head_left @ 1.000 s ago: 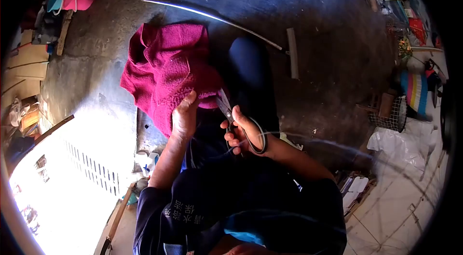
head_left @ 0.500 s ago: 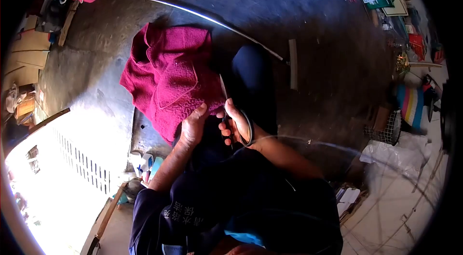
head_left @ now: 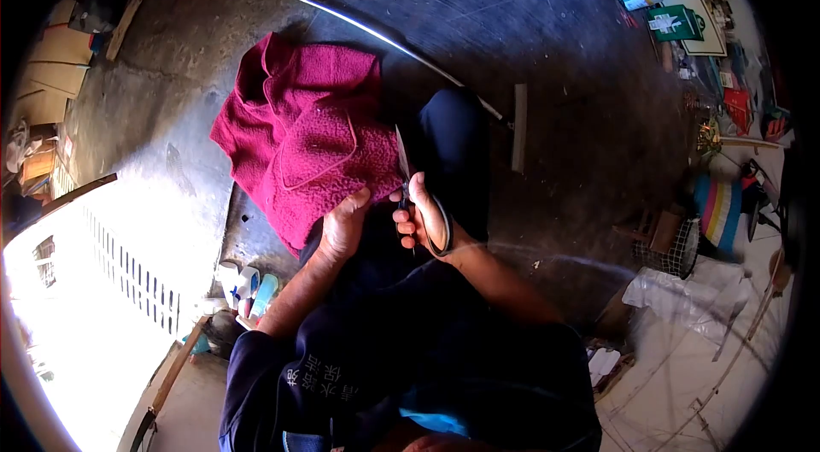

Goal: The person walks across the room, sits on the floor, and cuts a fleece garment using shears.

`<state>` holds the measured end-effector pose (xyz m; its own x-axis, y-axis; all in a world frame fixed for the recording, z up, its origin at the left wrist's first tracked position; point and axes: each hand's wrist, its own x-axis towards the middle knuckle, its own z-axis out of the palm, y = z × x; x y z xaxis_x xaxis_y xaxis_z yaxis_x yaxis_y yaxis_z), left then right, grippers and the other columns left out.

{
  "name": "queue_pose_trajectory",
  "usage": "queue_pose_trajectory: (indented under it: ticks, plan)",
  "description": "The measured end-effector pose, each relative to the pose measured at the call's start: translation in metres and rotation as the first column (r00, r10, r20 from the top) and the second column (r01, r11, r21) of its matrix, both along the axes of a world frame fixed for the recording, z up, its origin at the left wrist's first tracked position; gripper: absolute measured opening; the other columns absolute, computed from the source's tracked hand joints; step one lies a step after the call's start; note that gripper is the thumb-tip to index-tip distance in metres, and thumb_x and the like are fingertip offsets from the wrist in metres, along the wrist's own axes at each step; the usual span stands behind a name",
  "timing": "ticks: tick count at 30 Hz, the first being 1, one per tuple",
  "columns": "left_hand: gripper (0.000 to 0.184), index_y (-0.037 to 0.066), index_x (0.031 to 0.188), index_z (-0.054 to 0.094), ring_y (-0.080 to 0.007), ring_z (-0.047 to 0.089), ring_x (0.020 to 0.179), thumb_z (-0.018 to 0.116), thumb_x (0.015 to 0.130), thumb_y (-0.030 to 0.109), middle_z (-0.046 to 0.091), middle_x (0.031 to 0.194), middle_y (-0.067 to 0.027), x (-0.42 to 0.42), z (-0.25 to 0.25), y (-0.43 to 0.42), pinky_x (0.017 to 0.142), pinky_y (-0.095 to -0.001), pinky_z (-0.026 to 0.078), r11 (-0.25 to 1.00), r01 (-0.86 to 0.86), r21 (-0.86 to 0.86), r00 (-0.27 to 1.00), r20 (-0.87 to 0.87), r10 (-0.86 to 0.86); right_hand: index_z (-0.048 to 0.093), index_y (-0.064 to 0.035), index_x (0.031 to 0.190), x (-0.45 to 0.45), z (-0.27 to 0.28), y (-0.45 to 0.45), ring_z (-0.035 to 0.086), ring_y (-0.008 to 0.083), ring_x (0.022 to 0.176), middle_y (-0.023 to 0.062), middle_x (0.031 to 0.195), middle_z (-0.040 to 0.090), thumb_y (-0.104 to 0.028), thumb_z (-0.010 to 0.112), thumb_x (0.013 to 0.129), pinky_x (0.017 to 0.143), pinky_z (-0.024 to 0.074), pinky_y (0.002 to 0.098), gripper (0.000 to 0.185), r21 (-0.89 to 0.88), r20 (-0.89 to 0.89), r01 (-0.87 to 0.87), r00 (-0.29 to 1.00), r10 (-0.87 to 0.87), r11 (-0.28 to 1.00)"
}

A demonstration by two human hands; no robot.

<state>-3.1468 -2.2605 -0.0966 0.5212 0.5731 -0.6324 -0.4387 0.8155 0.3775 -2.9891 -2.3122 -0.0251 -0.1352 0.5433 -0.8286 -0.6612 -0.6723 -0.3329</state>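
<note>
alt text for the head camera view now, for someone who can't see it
A person's left hand grips the near edge of a dark pink cloth while the right hand holds scissors beside it. Beyond the cloth, a thin pole lies on a dark floor.

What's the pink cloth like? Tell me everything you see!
The cloth is deep pink and fuzzy, like towelling, with a curved line, perhaps a seam. It lies rumpled, left of the right knee. The left hand holds its near edge. Scissors in the right hand are at its right edge, maybe touching.
</note>
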Motion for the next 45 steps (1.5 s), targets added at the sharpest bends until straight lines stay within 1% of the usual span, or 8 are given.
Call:
queue_pose_trajectory:
  ticks: [7, 16, 22, 28, 31, 35, 40, 45]
  plan:
    - [0.041, -0.001, 0.114, 0.049, -0.0254, 0.047, 0.109, 0.055, 0.078, 0.019, 0.054, 0.113, -0.0109, 0.005, 0.011, 0.001, 0.1, -0.0372, 0.032, 0.987, 0.02, 0.157, 0.998, -0.054, -0.012, 0.042, -0.0078, 0.092, 0.0, -0.002, -0.005, 0.029, 0.0014, 0.043, -0.0061, 0.06, 0.035, -0.067, 0.039, 0.083, 0.038, 0.0278, 0.0177, 0.06, 0.044, 0.006, 0.006, 1.0, -0.006, 0.999]
    - [0.036, 0.0, 0.108, 0.052, -0.0246, 0.048, 0.108, 0.057, 0.076, 0.016, 0.056, 0.109, -0.0097, 0.004, 0.008, -0.001, 0.1, -0.0374, 0.032, 0.994, -0.042, 0.102, 0.994, -0.091, 0.052, 0.042, -0.0076, 0.086, 0.005, 0.0, -0.009, 0.025, 0.0011, 0.038, -0.0078, 0.054, 0.031, -0.067, 0.038, 0.083, 0.034, 0.0237, 0.0183, 0.059, -0.007, 0.02, -0.041, 0.999, 0.042, 0.999]
    - [0.049, -0.002, 0.111, 0.051, -0.0267, 0.048, 0.11, 0.057, 0.083, 0.038, 0.056, 0.111, -0.0138, 0.024, 0.034, 0.007, 0.1, -0.0391, 0.032, 0.988, 0.13, -0.086, 0.988, 0.096, -0.122, 0.044, -0.0095, 0.086, 0.004, 0.003, -0.015, 0.023, 0.0018, 0.037, -0.0072, 0.054, 0.032, -0.071, 0.035, 0.081, 0.034, 0.0208, 0.0179, 0.063, -0.07, -0.037, -0.07, 0.997, 0.067, 0.995]
    - [0.046, 0.001, 0.105, 0.055, -0.0238, 0.052, 0.096, 0.053, 0.086, 0.043, 0.059, 0.102, -0.0121, 0.034, 0.002, -0.002, 0.086, -0.0391, 0.041, 0.978, 0.207, -0.007, 0.929, -0.312, -0.199, 0.043, -0.0081, 0.085, 0.004, 0.003, -0.018, 0.024, 0.0018, 0.038, -0.0071, 0.054, 0.032, -0.068, 0.039, 0.082, 0.035, 0.0202, 0.0183, 0.06, -0.092, -0.091, -0.043, 0.995, 0.034, 0.995]
    - [0.05, 0.003, 0.108, 0.054, -0.0242, 0.051, 0.1, 0.055, 0.084, 0.047, 0.057, 0.106, -0.0125, 0.028, 0.0, 0.003, 0.087, -0.0404, 0.04, 0.984, 0.179, 0.011, 0.971, -0.162, -0.175, 0.043, -0.0076, 0.086, 0.005, -0.001, -0.021, 0.025, 0.0021, 0.038, -0.0069, 0.054, 0.032, -0.069, 0.041, 0.081, 0.036, 0.0206, 0.0186, 0.061, -0.089, -0.108, -0.047, 0.993, 0.037, 0.995]
    - [0.047, 0.007, 0.114, 0.051, -0.0256, 0.047, 0.105, 0.058, 0.08, 0.039, 0.053, 0.115, -0.0122, 0.033, 0.023, 0.013, 0.089, -0.0415, 0.039, 0.928, -0.105, -0.358, 0.994, -0.054, 0.092, 0.043, -0.0068, 0.086, 0.005, -0.002, -0.02, 0.025, 0.002, 0.038, -0.0066, 0.054, 0.033, -0.068, 0.042, 0.081, 0.036, 0.0211, 0.0184, 0.061, -0.082, -0.073, -0.074, 0.995, 0.068, 0.994]
    - [0.015, 0.005, 0.086, 0.055, -0.024, 0.053, 0.096, 0.049, 0.085, 0.019, 0.059, 0.096, -0.0078, 0.01, -0.029, 0.009, 0.091, -0.0423, 0.038, 0.951, -0.239, -0.196, 0.971, -0.043, 0.235, 0.042, -0.0061, 0.087, 0.008, 0.0, -0.019, 0.026, 0.0022, 0.039, -0.0063, 0.054, 0.032, -0.068, 0.042, 0.081, 0.036, 0.0233, 0.0182, 0.063, -0.049, -0.058, -0.121, 0.991, 0.118, 0.991]
    - [0.027, 0.001, 0.099, 0.056, -0.0221, 0.053, 0.09, 0.047, 0.076, 0.011, 0.06, 0.099, -0.0085, 0.01, 0.016, 0.023, 0.083, -0.0383, 0.042, 0.978, -0.04, -0.206, 0.998, 0.033, 0.047, 0.041, -0.0068, 0.091, 0.011, 0.002, -0.015, 0.027, 0.0026, 0.041, -0.0055, 0.055, 0.032, -0.069, 0.039, 0.081, 0.038, 0.0283, 0.0178, 0.063, -0.03, -0.148, -0.088, 0.985, 0.083, 0.996]
